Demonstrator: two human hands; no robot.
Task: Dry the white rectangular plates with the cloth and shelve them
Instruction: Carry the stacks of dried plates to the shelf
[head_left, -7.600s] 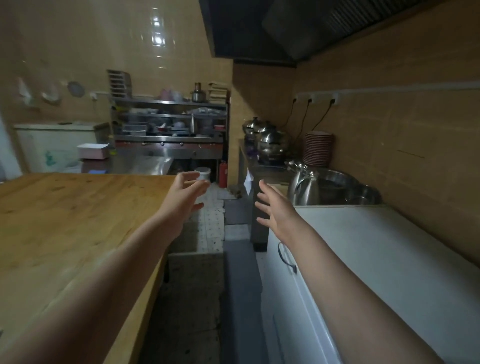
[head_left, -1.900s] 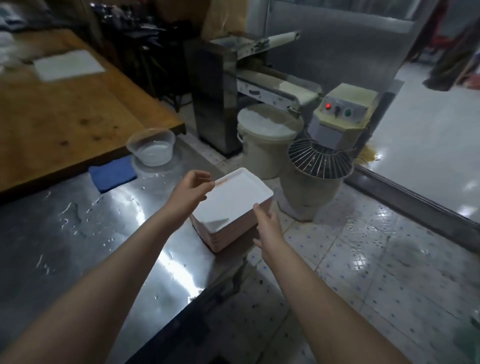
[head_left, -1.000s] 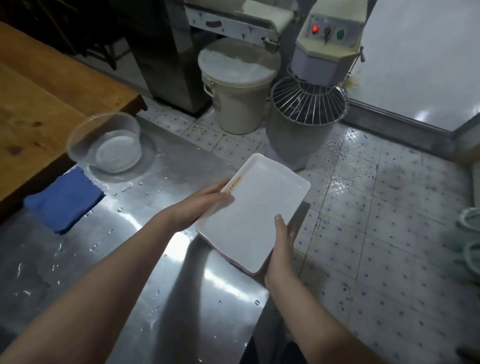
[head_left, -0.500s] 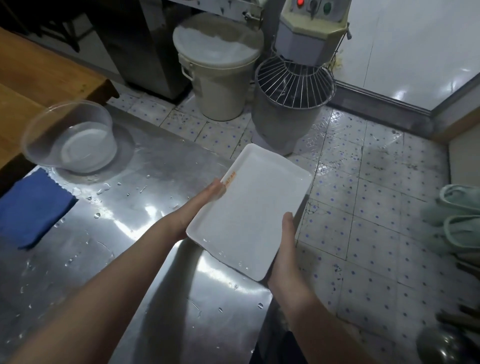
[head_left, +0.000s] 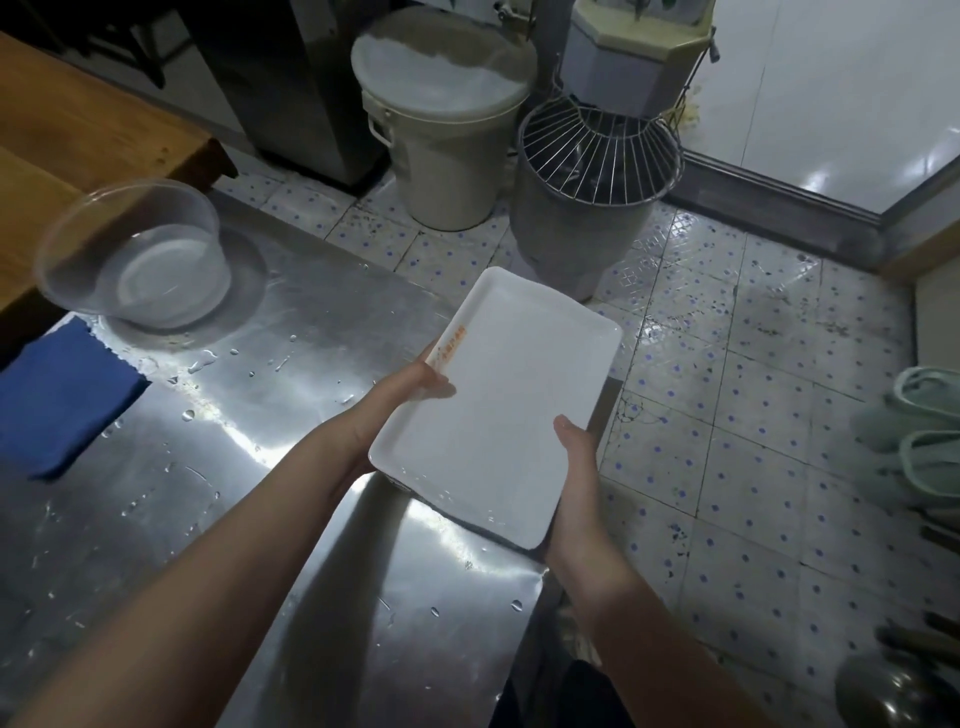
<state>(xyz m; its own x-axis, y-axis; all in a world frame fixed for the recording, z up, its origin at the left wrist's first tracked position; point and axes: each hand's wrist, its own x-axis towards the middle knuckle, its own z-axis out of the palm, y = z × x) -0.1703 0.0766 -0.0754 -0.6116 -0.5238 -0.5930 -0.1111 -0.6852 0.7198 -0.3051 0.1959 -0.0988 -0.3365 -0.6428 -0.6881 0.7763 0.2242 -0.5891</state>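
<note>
A white rectangular plate with an orange mark on its left rim is held between both hands over the near right corner of the steel table. My left hand grips the left long edge, thumb on the rim. My right hand grips the right long edge, thumb on top and fingers hidden beneath. Water drops sit along the plate's near edge. Only a thin sliver shows under its near left corner, so whether more plates lie below cannot be told. A blue cloth lies flat on the table's left side.
A clear plastic bowl stands on the wet steel top, beside a wooden table. On the tiled floor beyond are a lidded bucket and a mixer bowl with a wire guard. Pale slippers lie at the right.
My hands came from the aisle to the plates at the table corner and closed on the plate's two long edges. Over the last second the hold stayed while the view dropped closer.
</note>
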